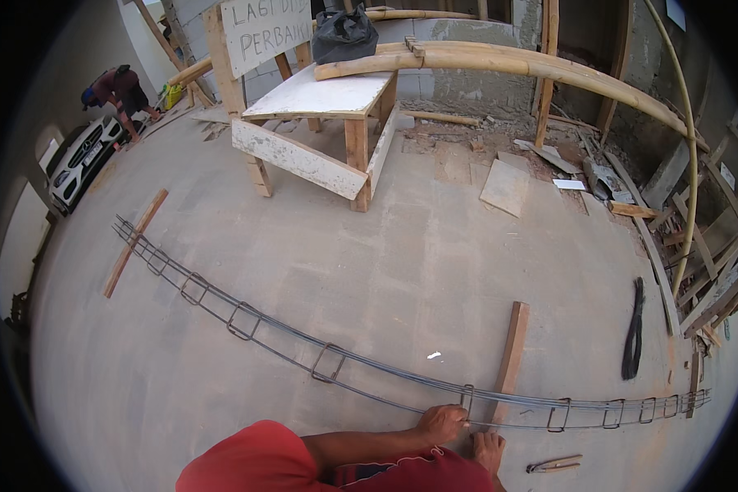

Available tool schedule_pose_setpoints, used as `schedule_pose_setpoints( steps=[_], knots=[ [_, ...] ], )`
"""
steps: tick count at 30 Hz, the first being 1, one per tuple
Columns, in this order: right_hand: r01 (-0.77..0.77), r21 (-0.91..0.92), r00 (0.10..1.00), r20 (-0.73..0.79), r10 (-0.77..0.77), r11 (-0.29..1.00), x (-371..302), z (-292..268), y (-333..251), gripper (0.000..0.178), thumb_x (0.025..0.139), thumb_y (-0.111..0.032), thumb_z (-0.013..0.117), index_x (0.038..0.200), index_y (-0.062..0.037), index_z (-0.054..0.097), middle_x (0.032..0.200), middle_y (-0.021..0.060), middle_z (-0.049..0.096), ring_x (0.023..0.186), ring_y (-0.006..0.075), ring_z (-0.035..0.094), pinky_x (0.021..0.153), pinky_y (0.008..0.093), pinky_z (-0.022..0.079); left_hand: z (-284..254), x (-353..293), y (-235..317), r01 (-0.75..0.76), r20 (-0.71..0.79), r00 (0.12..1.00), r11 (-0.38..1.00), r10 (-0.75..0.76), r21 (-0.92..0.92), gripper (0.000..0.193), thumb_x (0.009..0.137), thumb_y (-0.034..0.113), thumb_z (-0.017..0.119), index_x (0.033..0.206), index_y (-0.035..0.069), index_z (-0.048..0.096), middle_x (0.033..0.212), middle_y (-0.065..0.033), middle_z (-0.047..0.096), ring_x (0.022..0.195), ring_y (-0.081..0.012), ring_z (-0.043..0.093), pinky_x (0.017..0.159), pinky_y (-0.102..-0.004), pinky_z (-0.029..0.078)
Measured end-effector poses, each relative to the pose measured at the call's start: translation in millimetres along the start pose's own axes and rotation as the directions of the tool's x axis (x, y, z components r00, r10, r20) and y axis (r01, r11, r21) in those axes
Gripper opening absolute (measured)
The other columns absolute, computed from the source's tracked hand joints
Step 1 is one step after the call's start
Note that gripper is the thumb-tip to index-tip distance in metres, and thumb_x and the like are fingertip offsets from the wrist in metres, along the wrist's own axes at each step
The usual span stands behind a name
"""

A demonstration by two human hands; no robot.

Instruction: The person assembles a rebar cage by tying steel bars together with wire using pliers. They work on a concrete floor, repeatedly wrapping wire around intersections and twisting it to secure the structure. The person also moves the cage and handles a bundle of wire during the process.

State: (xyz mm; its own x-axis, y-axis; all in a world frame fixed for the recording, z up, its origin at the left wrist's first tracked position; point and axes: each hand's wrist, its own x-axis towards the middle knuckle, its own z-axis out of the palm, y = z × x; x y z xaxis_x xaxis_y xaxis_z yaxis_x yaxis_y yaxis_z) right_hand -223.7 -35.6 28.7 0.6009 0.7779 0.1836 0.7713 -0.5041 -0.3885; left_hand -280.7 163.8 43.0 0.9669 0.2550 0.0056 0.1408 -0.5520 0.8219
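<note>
1. In the head view, a long rebar cage [385, 367] lies across the concrete floor [369, 271], running from far left to near right, bowed by the lens.
2. It is made of thin dark grey bars, several lying close together along the far edge, joined by brownish rectangular stirrups [327, 363]; at both ends the bars project past the last stirrup.
3. Three wooden battens lie crosswise at the cage: a left batten [123, 266], a middle batten [513, 348] near the hands and a right batten [695, 384].
4. The left hand [443, 424] has its fingers curled in at a stirrup beside the middle batten; whether they clench the steel cannot be told.
5. The right hand [489, 449] is near the middle batten's closer end, fingers pointing forward; its grip cannot be told.
6. Pincers [555, 465] lie on the floor near the right hand; a bundle of black tie wire [633, 332] lies beyond the cage.
7. Farther off stand a wooden bench [320, 90] with a black plastic bag [344, 37] and bamboo poles [533, 66] on it, a white car [86, 156] and a stooping person [123, 92].
</note>
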Motion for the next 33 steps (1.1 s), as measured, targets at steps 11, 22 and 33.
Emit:
schedule_pose_setpoints(
  steps=[11, 22, 33],
  knots=[
    [-0.208, 0.106, 0.973, 0.124, 0.194, 0.972, 20, -58, -33, 0.006, 0.093, -0.008, 0.067, 0.097, -0.0037, 0.067, 0.093, 0.0192, 0.062, 0.085, 0.0386, 0.067, 0.077, 0.0485, 0.054, 3, -3, -3, -0.07, -0.084, 0.994, 0.995, 0.064, -0.064, 0.014, 0.09, 0.017, 0.078, 0.089, 0.003, 0.077, 0.088, -0.0157, 0.074, 0.079, -0.0365, 0.072, 0.07, -0.0438, 0.058],
    [-0.147, 0.109, 0.959, 0.261, 0.115, 0.983, 47, -76, -39, 0.013, 0.097, -0.01, 0.063, 0.104, -0.0001, 0.061, 0.096, 0.0192, 0.061, 0.091, 0.0398, 0.067, 0.082, 0.0474, 0.053, -4, 1, -6, -0.175, -0.132, 0.978, 0.979, 0.16, -0.107, 0.015, 0.082, 0.002, 0.084, 0.094, 0.0, 0.077, 0.095, -0.0156, 0.078, 0.086, -0.0328, 0.077, 0.074, -0.0387, 0.062],
    [0.363, -0.134, 0.9, 0.309, -0.309, 0.922, 91, -70, -36, 0.021, 0.097, -0.017, 0.06, 0.109, -0.0009, 0.067, 0.103, 0.0104, 0.067, 0.097, 0.0225, 0.07, 0.083, 0.0361, 0.048, -19, 10, -7, -0.149, 0.039, 0.986, 0.965, 0.161, -0.214, 0.02, 0.078, -0.007, 0.076, 0.097, -0.003, 0.074, 0.095, -0.019, 0.075, 0.086, -0.0351, 0.076, 0.071, -0.0376, 0.058]
  ],
)
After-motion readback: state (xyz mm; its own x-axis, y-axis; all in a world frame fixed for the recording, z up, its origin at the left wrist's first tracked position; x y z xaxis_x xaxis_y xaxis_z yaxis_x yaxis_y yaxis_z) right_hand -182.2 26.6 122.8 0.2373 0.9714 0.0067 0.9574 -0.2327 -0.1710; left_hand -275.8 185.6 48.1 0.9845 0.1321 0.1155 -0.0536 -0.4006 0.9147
